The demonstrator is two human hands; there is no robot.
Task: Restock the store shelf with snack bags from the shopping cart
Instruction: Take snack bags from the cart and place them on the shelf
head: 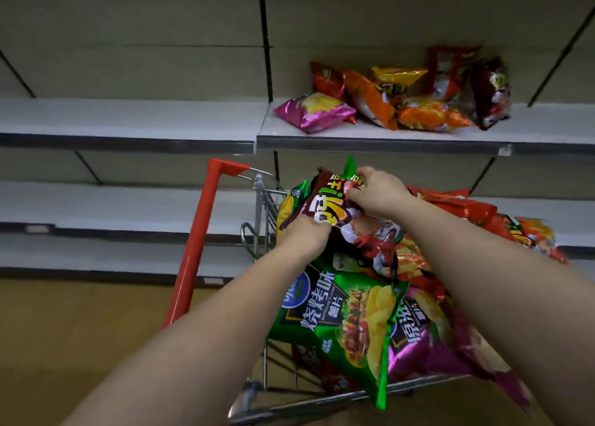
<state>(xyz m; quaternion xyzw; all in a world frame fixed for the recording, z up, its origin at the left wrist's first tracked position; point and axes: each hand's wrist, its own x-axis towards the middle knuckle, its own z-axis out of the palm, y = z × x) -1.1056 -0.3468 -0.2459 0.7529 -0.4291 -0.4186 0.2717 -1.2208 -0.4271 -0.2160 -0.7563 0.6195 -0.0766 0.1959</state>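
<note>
Left of the shopping cart (193,242), the shelves stand bare. Over the cart's heaped load, the left hand (306,235) grips the lower edge of a dark brown snack bag (325,206) and the right hand (376,193) pinches its top. Above the cart, the store shelf (418,142) already holds several bags; lifting carelessly could drag neighbouring packets overboard.

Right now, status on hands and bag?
Both hands, left and right, grip dark brown snack bag atop cart pile. Shelf above partly stocked. Path unobstructed.

The green snack bag (341,322) reads "烧烤味" and "薯片"; the purple bag (428,351) reads "原滋".
</note>
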